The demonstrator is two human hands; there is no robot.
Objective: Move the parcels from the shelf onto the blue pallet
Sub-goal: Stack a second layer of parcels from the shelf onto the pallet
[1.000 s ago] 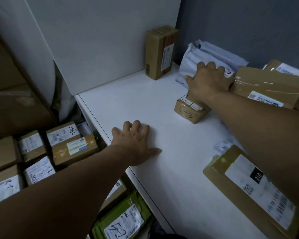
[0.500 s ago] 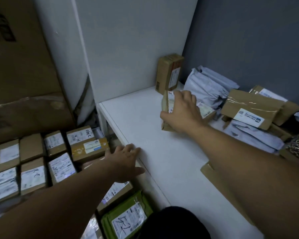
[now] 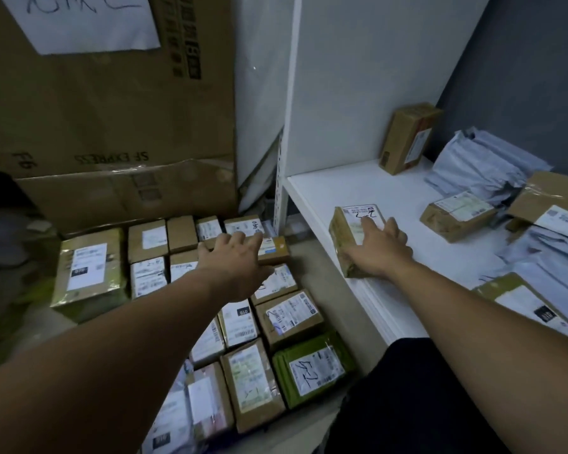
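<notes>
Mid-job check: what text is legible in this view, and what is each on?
"SF EXPRESS", upside down: large carton.
"52", handwritten, roughly: green parcel.
"OTO": black tag, big parcel at left.
Too blurred or small: the shipping-label print, the scrawl on the white sheet, the label on the held parcel in the right hand.

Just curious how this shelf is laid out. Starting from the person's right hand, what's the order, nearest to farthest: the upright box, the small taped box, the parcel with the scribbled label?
1. Parcel with the scribbled label: at the shelf edge, directly under the right hand.
2. Small taped box: farther right on the shelf.
3. Upright box: back of the shelf.
</notes>
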